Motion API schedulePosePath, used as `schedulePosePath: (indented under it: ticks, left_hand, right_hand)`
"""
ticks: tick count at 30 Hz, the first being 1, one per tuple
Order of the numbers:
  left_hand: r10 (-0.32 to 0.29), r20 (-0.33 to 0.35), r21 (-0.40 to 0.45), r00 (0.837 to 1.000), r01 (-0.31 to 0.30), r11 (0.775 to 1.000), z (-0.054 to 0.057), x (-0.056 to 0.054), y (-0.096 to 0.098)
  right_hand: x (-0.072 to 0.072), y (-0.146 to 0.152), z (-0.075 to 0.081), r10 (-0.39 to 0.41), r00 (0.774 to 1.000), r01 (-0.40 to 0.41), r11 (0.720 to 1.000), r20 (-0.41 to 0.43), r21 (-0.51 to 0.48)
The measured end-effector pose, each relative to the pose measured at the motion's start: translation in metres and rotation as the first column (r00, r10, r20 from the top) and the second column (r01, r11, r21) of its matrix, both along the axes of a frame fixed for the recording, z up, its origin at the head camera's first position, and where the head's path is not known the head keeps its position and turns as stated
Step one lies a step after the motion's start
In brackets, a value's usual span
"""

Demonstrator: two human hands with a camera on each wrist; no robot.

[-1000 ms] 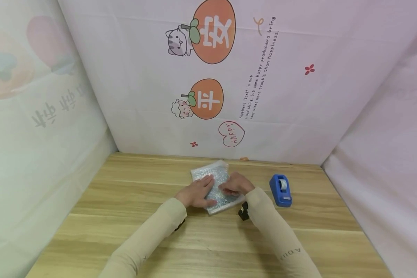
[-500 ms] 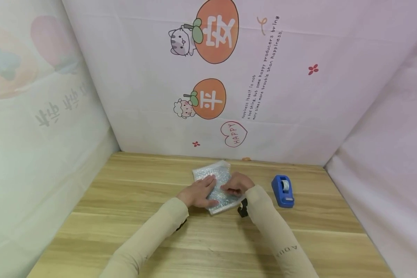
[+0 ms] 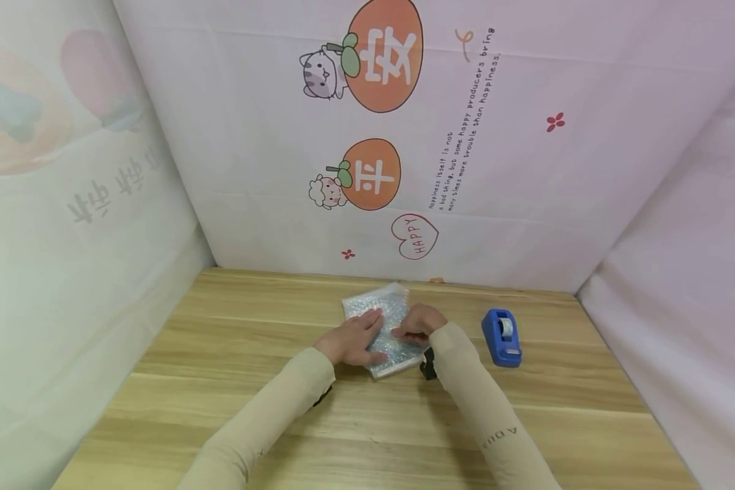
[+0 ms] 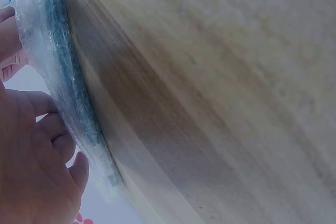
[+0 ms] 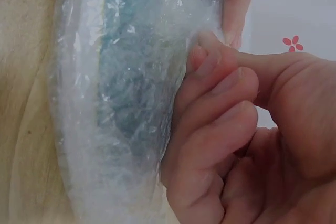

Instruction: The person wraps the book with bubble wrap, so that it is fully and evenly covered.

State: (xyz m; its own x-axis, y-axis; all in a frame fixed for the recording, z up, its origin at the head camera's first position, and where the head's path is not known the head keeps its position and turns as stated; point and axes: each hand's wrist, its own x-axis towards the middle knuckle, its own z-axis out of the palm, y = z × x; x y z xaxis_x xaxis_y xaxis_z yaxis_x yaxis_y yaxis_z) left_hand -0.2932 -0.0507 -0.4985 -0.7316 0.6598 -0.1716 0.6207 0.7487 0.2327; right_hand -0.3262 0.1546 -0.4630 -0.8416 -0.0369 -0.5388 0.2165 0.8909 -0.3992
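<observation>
A flat package in clear bubble wrap point(image 3: 393, 354) lies slantwise on the table. Something blue-green shows through the wrap point(image 5: 123, 56), its kind hidden by the plastic. My left hand point(image 3: 353, 339) rests on its left part with fingers extended, pressing it down. From the right, my right hand point(image 3: 421, 324) works at the upper surface with its fingers curled in. In the right wrist view, the thumb and index finger of that hand point(image 5: 220, 124) come together at the plastic and seem to pinch it. The left wrist view shows the left hand point(image 4: 39, 156) against the package's face.
A blue tape dispenser point(image 3: 502, 338) with a roll of tape stands to the right of the package. The wooden table point(image 3: 233, 327) meets a printed cloth wall point(image 3: 269, 224) behind, with cloth on both sides. Black wrist gear point(image 3: 428, 365) shows below the right sleeve.
Both hands keep nearly the same places on the package. The head view has shifted slightly, so everything appears a little farther right.
</observation>
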Motion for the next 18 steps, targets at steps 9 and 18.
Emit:
schedulePosePath:
  ticks: [9, 18]
  left_hand:
    - [0.014, 0.008, -0.01, 1.0, -0.014, 1.0, -0.001, -0.002, 0.003]
    - [0.012, -0.006, -0.009, 1.0, -0.012, 1.0, -0.003, -0.001, 0.001]
  right_hand:
    - [0.003, -0.003, -0.003, 0.042, 0.994, -0.029, 0.991, -0.098, 0.131]
    - [0.004, 0.012, -0.025, 0.148, 0.911, -0.14, 0.989, -0.384, 0.049]
